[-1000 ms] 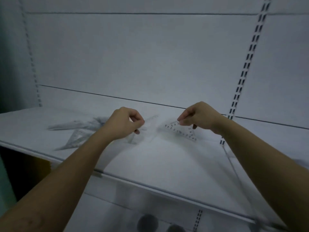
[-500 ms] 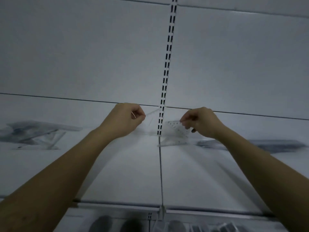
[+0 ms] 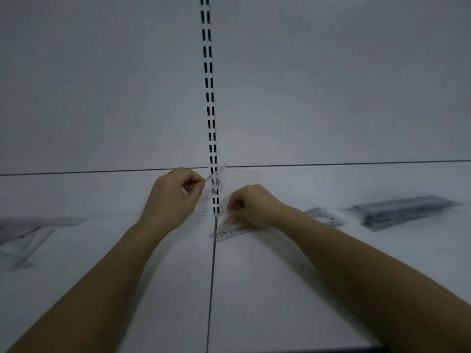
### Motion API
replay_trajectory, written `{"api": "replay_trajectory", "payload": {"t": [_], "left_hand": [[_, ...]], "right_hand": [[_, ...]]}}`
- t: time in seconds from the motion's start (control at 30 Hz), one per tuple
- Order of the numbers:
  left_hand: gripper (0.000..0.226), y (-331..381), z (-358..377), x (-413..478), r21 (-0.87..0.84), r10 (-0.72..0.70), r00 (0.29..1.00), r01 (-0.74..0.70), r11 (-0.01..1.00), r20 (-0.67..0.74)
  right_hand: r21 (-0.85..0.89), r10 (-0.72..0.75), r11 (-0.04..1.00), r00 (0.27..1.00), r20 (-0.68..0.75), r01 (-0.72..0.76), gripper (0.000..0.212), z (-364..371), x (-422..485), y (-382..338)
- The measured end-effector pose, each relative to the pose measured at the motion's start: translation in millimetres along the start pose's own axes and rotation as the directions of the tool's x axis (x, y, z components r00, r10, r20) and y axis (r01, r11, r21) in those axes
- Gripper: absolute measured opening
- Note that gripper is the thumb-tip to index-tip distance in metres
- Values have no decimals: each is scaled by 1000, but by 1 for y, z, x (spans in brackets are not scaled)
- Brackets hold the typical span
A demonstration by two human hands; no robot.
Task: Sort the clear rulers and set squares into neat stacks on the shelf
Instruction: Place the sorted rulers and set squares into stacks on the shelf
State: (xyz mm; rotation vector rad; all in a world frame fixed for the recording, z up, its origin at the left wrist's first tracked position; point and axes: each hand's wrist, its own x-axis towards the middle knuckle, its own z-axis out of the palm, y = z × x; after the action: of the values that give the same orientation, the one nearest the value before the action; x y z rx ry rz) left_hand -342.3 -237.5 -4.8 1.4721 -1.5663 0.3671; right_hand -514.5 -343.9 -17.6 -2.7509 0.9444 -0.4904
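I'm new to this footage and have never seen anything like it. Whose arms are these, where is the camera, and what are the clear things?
There is no machine: a person works with bare hands, and the one camera sits on their head, looking forward and down at a white shelf. The left hand pinches a clear plastic piece raised before the slotted upright; ruler or set square, I cannot tell. The right hand pinches a clear set square low by the shelf. A stack of clear rulers lies to the right, a pile of set squares to the left.
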Motion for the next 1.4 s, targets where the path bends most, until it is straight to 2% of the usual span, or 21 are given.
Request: {"api": "replay_trajectory", "payload": {"t": [0.1, 0.23, 0.33, 0.37, 0.43, 0.5, 0.6, 0.67, 0.73, 0.8, 0.93, 1.03, 1.23, 1.4], "left_hand": [[5, -7, 2, -9, 44, 63, 998, -64, 997, 31], [6, 4, 13, -12, 166, 230, 966, -247, 955, 115], [4, 21, 31, -17, 241, 312, 915, -373, 896, 255], [8, 26, 38, -20, 248, 293, 891, -389, 887, 347], [23, 29, 49, -25, 227, 165, 837, -323, 919, 522], [29, 27, 49, -27, 175, 82, 799, -230, 957, 596], [48, 19, 42, -29, 200, 62, 821, -210, 957, 568], [65, 15, 36, -31, 271, -43, 833, -130, 954, 551], [70, 13, 33, -32, 299, -136, 818, -46, 953, 559], [66, 12, 32, -33, 263, -160, 803, 5, 965, 575], [45, 14, 36, -31, 197, -143, 837, 43, 979, 528], [39, 13, 40, -29, 195, -164, 844, 73, 978, 511], [42, 10, 38, -27, 234, -157, 843, 38, 971, 514], [53, 10, 9, -21, 373, -149, 861, -50, 926, 486]], "right_hand": [[-86, 10, 996, 1000, -25, -12, 24, -2, -1, 6], [155, 142, 983, 942, -303, -99, 16, -43, -18, 19], [242, 215, 960, 922, -322, -139, 12, -58, -33, 33], [258, 228, 954, 926, -302, -151, 13, -58, -34, 36], [244, 229, 956, 937, -264, -165, 15, -52, -35, 39], [173, 197, 972, 954, -227, -160, 16, -44, -33, 36], [48, 131, 991, 985, -116, -126, 20, -36, -32, 29], [-3, 100, 995, 995, 24, -100, 35, -35, -34, 23], [-56, 95, 995, 981, 169, -86, 59, -33, -37, 18], [-124, 94, 990, 964, 248, -64, 70, -27, -37, 14], [-143, 74, 989, 978, 195, -46, 54, -15, -32, 11], [-132, 72, 990, 986, 152, -52, 45, -12, -31, 9], [-161, 97, 984, 984, 149, -72, 54, -11, -30, 6], [-101, 15, 995, 999, 41, -11, 58, -27, -26, -22]]}}
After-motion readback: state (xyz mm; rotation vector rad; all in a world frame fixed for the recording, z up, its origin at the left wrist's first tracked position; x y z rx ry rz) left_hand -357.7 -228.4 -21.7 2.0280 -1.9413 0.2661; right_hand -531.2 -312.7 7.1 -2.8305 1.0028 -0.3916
